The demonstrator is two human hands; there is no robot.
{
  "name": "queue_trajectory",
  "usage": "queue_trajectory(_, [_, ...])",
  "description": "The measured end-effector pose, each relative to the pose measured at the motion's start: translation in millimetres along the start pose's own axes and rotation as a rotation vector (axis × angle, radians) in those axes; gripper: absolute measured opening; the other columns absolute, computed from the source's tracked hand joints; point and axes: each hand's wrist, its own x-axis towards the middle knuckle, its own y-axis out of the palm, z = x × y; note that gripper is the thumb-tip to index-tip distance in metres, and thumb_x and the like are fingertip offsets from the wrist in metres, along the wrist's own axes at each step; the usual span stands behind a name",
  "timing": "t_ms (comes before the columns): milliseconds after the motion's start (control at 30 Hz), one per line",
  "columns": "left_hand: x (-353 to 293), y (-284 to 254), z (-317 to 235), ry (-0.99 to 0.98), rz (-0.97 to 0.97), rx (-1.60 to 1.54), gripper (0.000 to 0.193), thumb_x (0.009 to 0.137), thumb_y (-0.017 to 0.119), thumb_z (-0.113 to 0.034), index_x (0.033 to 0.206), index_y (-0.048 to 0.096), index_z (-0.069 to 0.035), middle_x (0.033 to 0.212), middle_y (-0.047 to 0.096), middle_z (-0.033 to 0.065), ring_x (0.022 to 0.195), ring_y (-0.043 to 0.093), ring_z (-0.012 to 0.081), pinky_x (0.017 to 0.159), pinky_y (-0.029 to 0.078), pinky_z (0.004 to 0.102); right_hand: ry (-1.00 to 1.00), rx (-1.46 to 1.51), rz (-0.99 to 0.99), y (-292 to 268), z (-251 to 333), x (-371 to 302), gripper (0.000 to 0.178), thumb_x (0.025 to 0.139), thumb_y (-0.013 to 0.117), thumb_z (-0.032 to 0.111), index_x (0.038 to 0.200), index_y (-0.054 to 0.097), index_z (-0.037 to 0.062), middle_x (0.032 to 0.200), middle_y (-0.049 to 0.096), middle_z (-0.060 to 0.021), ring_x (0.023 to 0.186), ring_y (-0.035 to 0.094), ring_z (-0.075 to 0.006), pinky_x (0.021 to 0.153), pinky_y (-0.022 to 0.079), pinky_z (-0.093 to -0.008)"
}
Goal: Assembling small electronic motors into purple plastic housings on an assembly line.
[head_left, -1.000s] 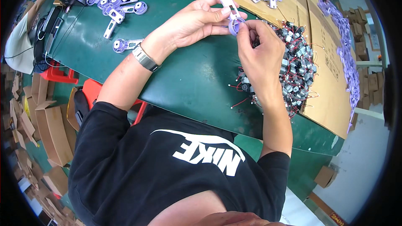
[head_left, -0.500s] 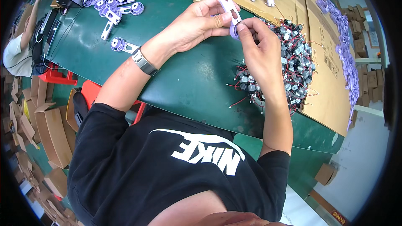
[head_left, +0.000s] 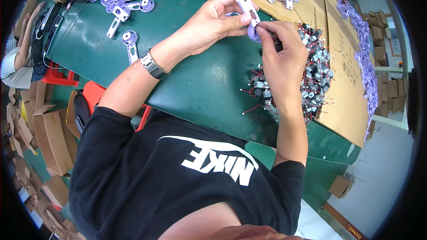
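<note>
Over the green counter (head_left: 195, 80), the left hand (head_left: 215, 23), half curled, holds a purple piece (head_left: 247, 5); the right hand (head_left: 284, 46), nearly closed, pinches its round end (head_left: 252, 34).

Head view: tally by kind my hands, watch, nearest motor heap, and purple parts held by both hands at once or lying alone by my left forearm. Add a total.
Left hand, right hand: 2
Watch: 1
Motor heap: 1
Purple parts (held part, lone part): 2
Total: 6
</note>
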Motion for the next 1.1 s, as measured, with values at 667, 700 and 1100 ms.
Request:
queue_trajectory(667, [1, -6, 8, 0.033, -0.076, 0.020, 0.031, 0.106, 0.063, -0.016, 0.133, 0.057, -0.003, 0.120, 0.065, 0.0043, 0.114, 0.065, 0.0152, 0.103, 0.057, 0.0385, 0.131, 0.135, 0.145, -5, -1, 3, 0.022, 0.086, 0.077, -0.004, 0.107, 0.075, 0.0011, 0.106, 0.072, -0.0094, 0.095, 0.072, -0.0198, 0.078, 0.058, -0.0315])
queue_trajectory(700, [2, -8, 9, 0.039, -0.112, 0.011, 0.031, 0.106, 0.063, -0.016, 0.134, 0.057, -0.002, 0.121, 0.065, 0.0047, 0.114, 0.065, 0.0153, 0.103, 0.057, 0.0383, 0.173, 0.337, 0.144, -7, 3, 5, 0.027, 0.086, 0.077, -0.004, 0.113, 0.073, -0.0002, 0.115, 0.068, -0.0108, 0.105, 0.070, -0.0214, 0.085, 0.059, -0.0320])
queue_trajectory(1100, [1, -6, 8, 0.220, -0.153, 0.288, 0.034, 0.101, 0.067, -0.008, 0.133, 0.058, -0.001, 0.122, 0.067, 0.0069, 0.111, 0.067, 0.0147, 0.098, 0.057, 0.0325, 0.503, 0.492, 0.246, -16, -12, 14, 0.029, 0.097, 0.074, 0.006, 0.122, 0.064, -0.0049, 0.108, 0.072, -0.0107, 0.096, 0.071, -0.0156, 0.083, 0.061, -0.0295])
